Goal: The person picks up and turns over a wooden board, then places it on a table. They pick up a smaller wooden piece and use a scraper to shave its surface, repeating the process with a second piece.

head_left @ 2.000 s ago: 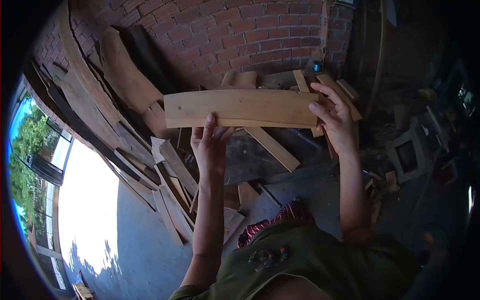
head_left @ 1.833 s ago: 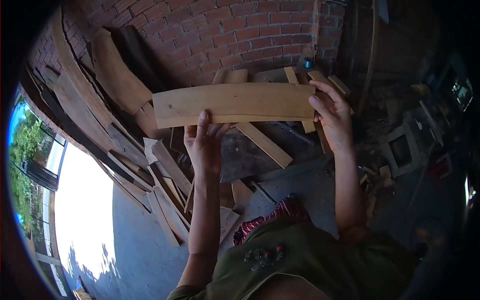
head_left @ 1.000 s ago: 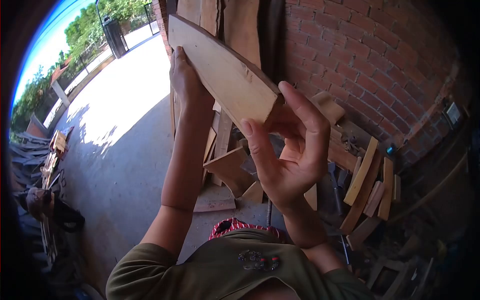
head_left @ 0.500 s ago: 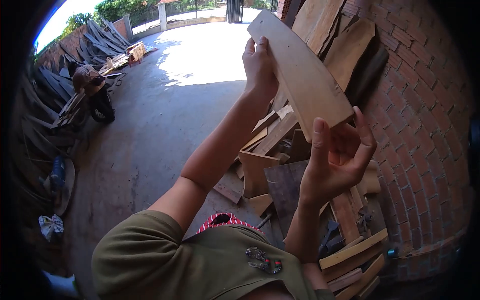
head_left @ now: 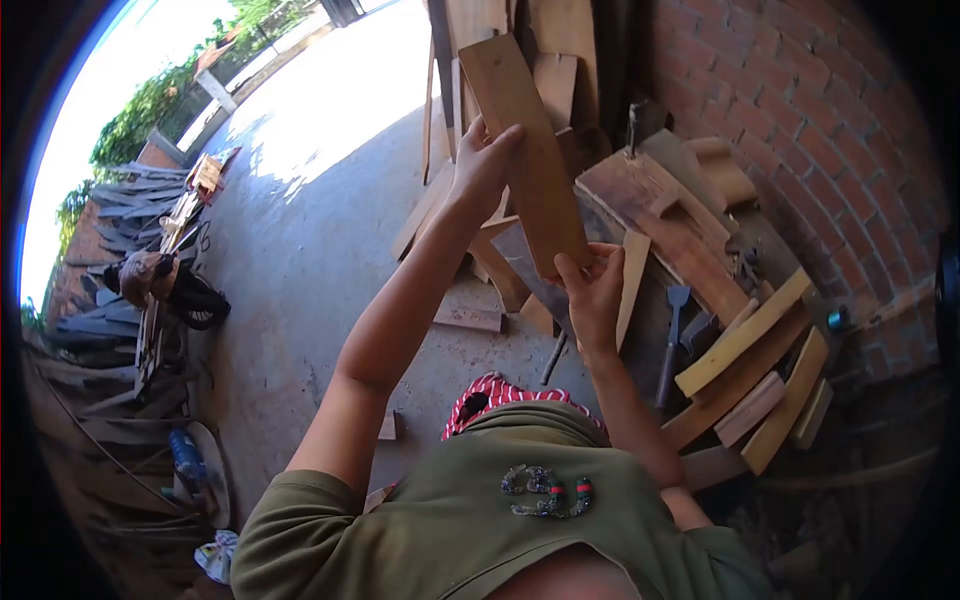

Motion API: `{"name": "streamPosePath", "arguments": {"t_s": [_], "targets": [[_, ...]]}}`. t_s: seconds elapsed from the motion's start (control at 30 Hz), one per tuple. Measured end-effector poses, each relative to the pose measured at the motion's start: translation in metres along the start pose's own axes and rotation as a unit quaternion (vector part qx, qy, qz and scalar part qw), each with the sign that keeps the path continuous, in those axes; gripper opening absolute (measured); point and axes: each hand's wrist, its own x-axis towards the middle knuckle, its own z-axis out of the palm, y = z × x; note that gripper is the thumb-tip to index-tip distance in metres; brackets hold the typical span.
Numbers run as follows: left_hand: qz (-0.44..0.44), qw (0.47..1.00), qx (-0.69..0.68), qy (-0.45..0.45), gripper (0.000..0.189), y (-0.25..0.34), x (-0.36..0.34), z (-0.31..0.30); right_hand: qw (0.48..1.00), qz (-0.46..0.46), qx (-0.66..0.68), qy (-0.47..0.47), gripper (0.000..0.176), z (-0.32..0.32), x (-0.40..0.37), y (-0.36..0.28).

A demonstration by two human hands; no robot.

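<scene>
A flat wooden board [head_left: 528, 160], long and narrow with a small dark spot near its far end, is held up in front of me. My left hand [head_left: 484, 165] grips its left edge toward the far end, thumb lying on the face. At the near end, my right hand [head_left: 594, 290] pinches the lower corner between thumb and fingers. Below the board, cut wood pieces [head_left: 500, 270] lie on the floor. To the right of my right hand are a thick wooden plank [head_left: 690, 240] and a chisel-like tool [head_left: 672, 340] with a dark handle.
Curved wood strips [head_left: 745, 335] are stacked at right, near a brick wall [head_left: 800, 110]. Tall boards [head_left: 565, 40] lean at the back. On the left, a person [head_left: 150, 280] bends beside piled planks [head_left: 110, 340]; a blue bottle [head_left: 186, 455] lies nearer.
The board has come lower and nearer upright in view, both hands still on it. My view has tilted down and turned right, showing more of the tools and wood on the floor.
</scene>
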Motion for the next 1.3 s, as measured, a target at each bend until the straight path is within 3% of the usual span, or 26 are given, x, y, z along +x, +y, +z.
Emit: {"name": "streamPosePath", "arguments": {"t_s": [0.03, 0.1, 0.17, 0.4, 0.5, 0.57, 0.6, 0.67, 0.7, 0.77, 0.87, 0.9, 0.97, 1.0, 1.03, 1.1, 1.3], "targets": [[-0.029, 0.999, 0.002, -0.017, 0.04, -0.037, -0.007, -0.002, 0.998, 0.061, -0.021, 0.015, 0.031, -0.023, -0.011, 0.02], [-0.146, 0.988, 0.032, -0.03, 0.041, -0.113, -0.03, 0.004, 0.967, 0.127, -0.222, -0.001, 0.019, -0.095, -0.041, 0.069], [-0.19, 0.979, 0.048, -0.05, 0.041, -0.158, -0.038, 0.004, 0.959, 0.14, -0.243, 0.045, 0.012, -0.126, -0.065, 0.081], [-0.298, 0.946, 0.051, -0.118, 0.043, -0.213, -0.031, 0.018, 0.878, 0.042, -0.464, 0.114, 0.016, -0.16, -0.108, 0.098], [-0.33, 0.933, 0.039, -0.139, 0.043, -0.238, -0.016, 0.007, 0.851, 0.075, -0.498, 0.148, 0.027, -0.153, -0.102, 0.104], [-0.358, 0.924, 0.004, -0.136, 0.041, -0.258, -0.006, -0.006, 0.778, 0.013, -0.61, 0.15, 0.05, -0.147, -0.098, 0.115], [-0.376, 0.915, 0.005, -0.146, 0.039, -0.264, -0.002, -0.012, 0.774, 0.026, -0.612, 0.161, 0.05, -0.141, -0.096, 0.119], [-0.396, 0.904, 0.002, -0.163, 0.038, -0.283, 0.003, -0.025, 0.71, 0.06, -0.679, 0.175, 0.075, -0.127, -0.087, 0.124], [-0.397, 0.902, -0.002, -0.172, 0.037, -0.288, 0.005, -0.028, 0.708, 0.065, -0.68, 0.178, 0.075, -0.124, -0.085, 0.128], [-0.42, 0.892, -0.003, -0.164, 0.036, -0.299, 0.002, -0.035, 0.677, 0.095, -0.706, 0.186, 0.094, -0.119, -0.078, 0.135], [-0.458, 0.874, -0.028, -0.162, 0.035, -0.31, -0.003, -0.043, 0.655, 0.159, -0.706, 0.219, 0.091, -0.109, -0.062, 0.144], [-0.469, 0.866, -0.05, -0.165, 0.035, -0.313, -0.004, -0.045, 0.65, 0.167, -0.706, 0.225, 0.091, -0.111, -0.057, 0.148], [-0.48, 0.857, -0.063, -0.178, 0.036, -0.317, -0.004, -0.047, 0.687, 0.134, -0.671, 0.246, 0.086, -0.119, -0.055, 0.155], [-0.481, 0.854, -0.077, -0.183, 0.037, -0.317, -0.004, -0.048, 0.738, 0.12, -0.616, 0.249, 0.085, -0.122, -0.056, 0.157], [-0.488, 0.849, -0.074, -0.189, 0.037, -0.317, -0.005, -0.048, 0.735, 0.127, -0.615, 0.256, 0.085, -0.122, -0.06, 0.158], [-0.488, 0.848, -0.08, -0.187, 0.037, -0.317, -0.006, -0.048, 0.783, 0.133, -0.553, 0.252, 0.085, -0.117, -0.067, 0.159], [-0.497, 0.831, -0.114, -0.221, 0.038, -0.317, -0.001, -0.049, 0.771, 0.175, -0.548, 0.273, 0.083, -0.099, -0.079, 0.162]]}}
